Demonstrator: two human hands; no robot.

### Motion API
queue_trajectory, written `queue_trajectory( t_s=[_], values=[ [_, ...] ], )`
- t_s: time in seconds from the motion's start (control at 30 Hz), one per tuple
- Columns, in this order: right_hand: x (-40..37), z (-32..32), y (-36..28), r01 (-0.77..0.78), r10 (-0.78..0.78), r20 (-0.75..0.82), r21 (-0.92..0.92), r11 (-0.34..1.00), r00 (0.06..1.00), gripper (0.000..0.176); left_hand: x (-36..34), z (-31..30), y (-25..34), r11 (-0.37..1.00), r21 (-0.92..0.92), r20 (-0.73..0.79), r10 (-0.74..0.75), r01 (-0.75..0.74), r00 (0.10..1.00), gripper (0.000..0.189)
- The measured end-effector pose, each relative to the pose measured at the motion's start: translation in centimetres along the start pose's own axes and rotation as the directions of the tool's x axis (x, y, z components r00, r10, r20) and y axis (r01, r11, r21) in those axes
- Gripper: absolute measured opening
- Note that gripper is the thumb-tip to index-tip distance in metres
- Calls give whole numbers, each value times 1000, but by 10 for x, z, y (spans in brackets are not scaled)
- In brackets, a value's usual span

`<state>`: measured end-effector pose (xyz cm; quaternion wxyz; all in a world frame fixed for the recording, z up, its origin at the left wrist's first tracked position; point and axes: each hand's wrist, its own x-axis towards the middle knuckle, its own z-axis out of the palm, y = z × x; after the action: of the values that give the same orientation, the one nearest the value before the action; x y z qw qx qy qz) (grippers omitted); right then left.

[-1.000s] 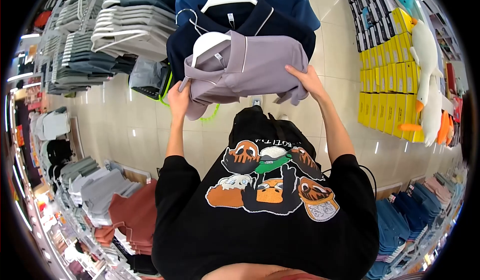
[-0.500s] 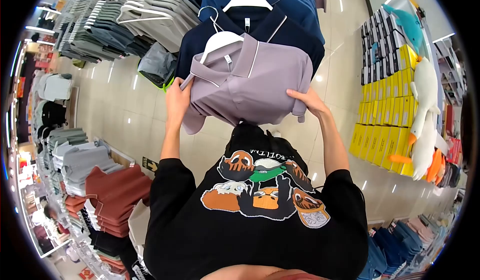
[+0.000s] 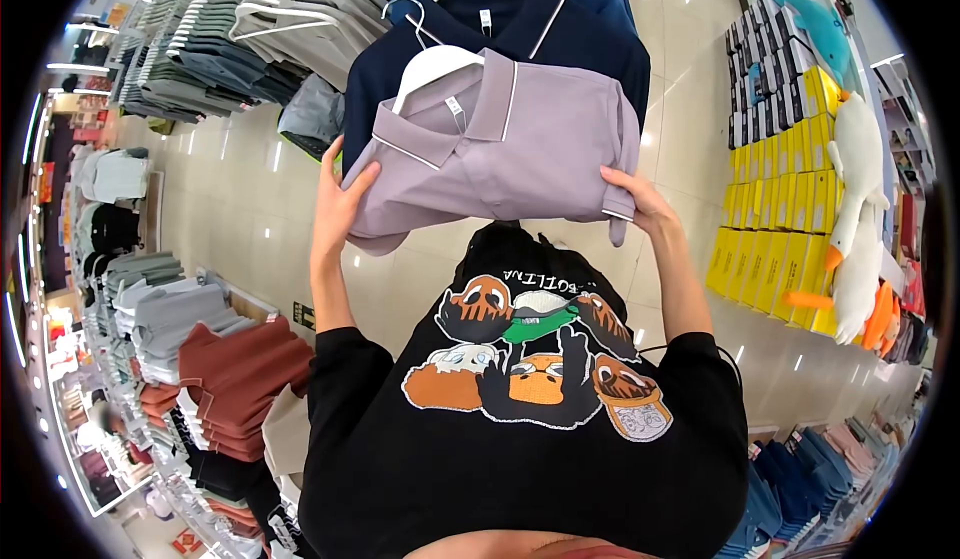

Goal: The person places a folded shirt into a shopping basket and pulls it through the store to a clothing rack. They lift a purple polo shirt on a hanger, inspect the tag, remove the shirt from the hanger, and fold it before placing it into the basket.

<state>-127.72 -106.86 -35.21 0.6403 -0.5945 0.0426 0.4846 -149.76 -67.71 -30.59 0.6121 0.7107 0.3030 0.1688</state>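
Observation:
A lilac polo shirt [image 3: 500, 149] with white collar trim hangs on a white hanger [image 3: 435, 64] in front of me. My left hand [image 3: 338, 199] holds its left side near the sleeve. My right hand [image 3: 640, 204] grips its right sleeve hem. Directly behind it hangs a navy polo shirt [image 3: 560, 34] on its own white hanger, with more blue shirts behind that.
Racks of grey and dark shirts [image 3: 240, 29] hang at the upper left. Folded grey and rust shirts [image 3: 220, 369] lie on a display at the lower left. Yellow boxes [image 3: 770, 209] and plush toys [image 3: 855, 189] stand at the right. Glossy tiled floor [image 3: 230, 199] lies between.
My left hand has slid outward along the lilac shirt's left side and my right hand has moved to the right sleeve hem, spreading the shirt flatter. The view has shifted slightly.

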Motion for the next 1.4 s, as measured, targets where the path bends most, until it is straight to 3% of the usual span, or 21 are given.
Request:
queue_trajectory(
  t_s=[0.07, 0.13, 0.17, 0.2, 0.23, 0.3, 0.33, 0.57, 0.63, 0.73, 0.8, 0.93, 1.0, 1.03, 1.2, 1.3, 1.33, 1.4],
  values=[
    [-10, 4, -10, -5, 4, -27, -47, 999, 1000, 82, 4, -10, -5, 993, 62, 46, -103, 100, 994, 55],
    [-8, 4, -14, 166, -212, -115, -318, 933, 971, 62, 10, -11, -15, 972, 123, 78, -210, 199, 975, 47],
    [-6, 0, -15, 157, -200, -108, -319, 935, 974, 62, 13, -6, -24, 969, 236, 14, -73, 67, 997, 41],
    [-3, -8, -17, 119, -204, -128, -485, 866, 971, 53, 15, -2, -34, 933, 354, -33, 72, -56, 997, 37],
    [1, -15, -18, 75, -213, -144, -635, 769, 966, 48, 17, 3, -43, 933, 357, -42, 61, -43, 997, 37],
    [19, -26, -5, 112, -254, -128, -651, 751, 959, 47, 22, 13, -61, 916, 376, -137, 206, -141, 969, 39],
    [26, -30, 0, 152, -305, -118, -667, 730, 945, 47, 26, 14, -66, 917, 376, -141, 201, -136, 969, 39],
    [35, -33, -3, 97, -221, -130, -610, 786, 967, 61, 29, 21, -72, 908, 408, -137, 164, -95, 977, 36],
    [31, -30, -8, 87, -197, -120, -599, 796, 973, 66, 27, 25, -78, 878, 433, -221, 322, -203, 920, 30],
    [27, -32, -8, 92, -142, -62, -495, 864, 988, 79, 16, 26, -79, 861, 439, -242, 389, -257, 889, 25],
    [41, -44, 5, 38, -133, -227, -380, 924, 965, 88, 4, 22, -72, 855, 450, -230, 389, -257, 892, 21],
    [76, -58, 12, 53, -188, -356, -357, 933, 915, 81, -16, 7, -72, 831, 501, -169, 369, -242, 914, 13],
    [72, -49, -8, 243, -344, -274, -345, 907, 898, 72, -23, 2, -78, 819, 500, -163, 409, -282, 898, 11],
    [83, -55, -12, 262, -383, -313, -366, 893, 869, 58, -27, 0, -78, 845, 467, -172, 378, -263, 910, 11],
    [128, -89, -26, 366, -530, -397, -418, 831, 749, 39, -47, -6, -72, 845, 497, -200, 331, -195, 922, 11],
    [136, -74, -68, 609, -731, -382, -404, 683, 566, 27, -58, -2, -68, 832, 519, -278, 380, -195, 882, 11],
    [136, -61, -85, 621, -738, -378, -399, 674, 558, 27, -61, -1, -66, 828, 522, -280, 394, -206, 875, 11],
    [132, -28, -122, 784, -891, -259, -426, 452, 373, 26, -65, 0, -65, 844, 515, -329, 357, -151, 874, 12]
  ],
)
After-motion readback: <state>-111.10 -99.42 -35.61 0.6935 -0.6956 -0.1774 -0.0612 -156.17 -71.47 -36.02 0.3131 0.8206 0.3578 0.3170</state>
